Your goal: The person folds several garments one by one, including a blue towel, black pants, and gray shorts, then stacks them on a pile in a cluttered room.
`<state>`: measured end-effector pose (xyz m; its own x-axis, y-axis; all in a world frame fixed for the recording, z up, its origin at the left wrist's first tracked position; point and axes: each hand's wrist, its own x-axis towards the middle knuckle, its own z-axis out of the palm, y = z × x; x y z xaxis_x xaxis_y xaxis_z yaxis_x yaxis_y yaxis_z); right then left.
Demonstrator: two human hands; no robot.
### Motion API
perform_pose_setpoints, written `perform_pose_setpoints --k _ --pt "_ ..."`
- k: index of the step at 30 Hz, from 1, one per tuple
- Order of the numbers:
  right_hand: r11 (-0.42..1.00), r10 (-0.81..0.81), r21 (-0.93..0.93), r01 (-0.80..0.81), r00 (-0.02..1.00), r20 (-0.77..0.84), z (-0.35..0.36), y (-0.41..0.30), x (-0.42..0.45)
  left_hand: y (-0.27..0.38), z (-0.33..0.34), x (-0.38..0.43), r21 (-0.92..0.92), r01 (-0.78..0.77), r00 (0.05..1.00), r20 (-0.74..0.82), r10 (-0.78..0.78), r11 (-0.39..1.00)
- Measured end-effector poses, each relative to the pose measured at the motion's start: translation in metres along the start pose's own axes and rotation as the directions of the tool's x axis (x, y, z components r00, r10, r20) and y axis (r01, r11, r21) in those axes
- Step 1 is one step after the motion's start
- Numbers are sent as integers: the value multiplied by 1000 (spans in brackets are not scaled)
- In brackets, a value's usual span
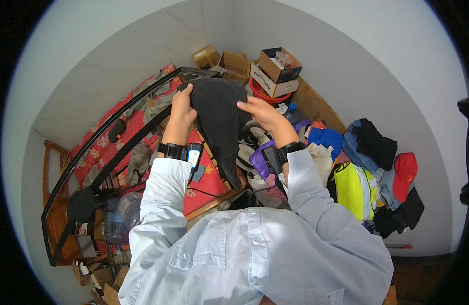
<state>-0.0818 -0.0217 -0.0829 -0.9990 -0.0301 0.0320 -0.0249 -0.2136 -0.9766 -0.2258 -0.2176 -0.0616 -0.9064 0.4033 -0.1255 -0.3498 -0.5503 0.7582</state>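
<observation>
A dark grey cloth garment hangs in front of me, wide at the top and narrowing to a tip near my shirt. My left hand grips its upper left edge, thumb on the near face. My right hand is at its upper right side, fingers pointing left against the cloth; part of that grip is hidden behind the fabric. Beyond and below the garment lie shoes and a purple cloth. A red floral sheet shows to its lower left.
Folded clothes, a yellow safety vest and a red cap lie at the right. Cardboard boxes and a red basket stand at the back. A black metal frame arches across the left, near large plastic bottles.
</observation>
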Motion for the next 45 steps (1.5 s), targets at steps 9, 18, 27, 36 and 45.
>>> perform_pose_setpoints --k 9,18,27,36,45 --pt "982 -134 102 158 969 -206 6 24 11 -3 8 14 -67 119 981 162 -107 991" --pt "916 -116 329 228 938 -328 -2 10 31 -67 -37 -9 480 63 992 62 -105 875" --pt "949 -51 230 214 826 -561 -51 37 -8 -126 -14 -11 667 -99 953 277 -123 739" --pt "946 -262 -10 324 746 -612 -68 -3 -67 -127 49 -32 284 170 809 506 -298 944" --pt "883 -280 112 456 703 -654 -63 -8 -63 -120 50 -53 630 -72 737 556 -385 773"
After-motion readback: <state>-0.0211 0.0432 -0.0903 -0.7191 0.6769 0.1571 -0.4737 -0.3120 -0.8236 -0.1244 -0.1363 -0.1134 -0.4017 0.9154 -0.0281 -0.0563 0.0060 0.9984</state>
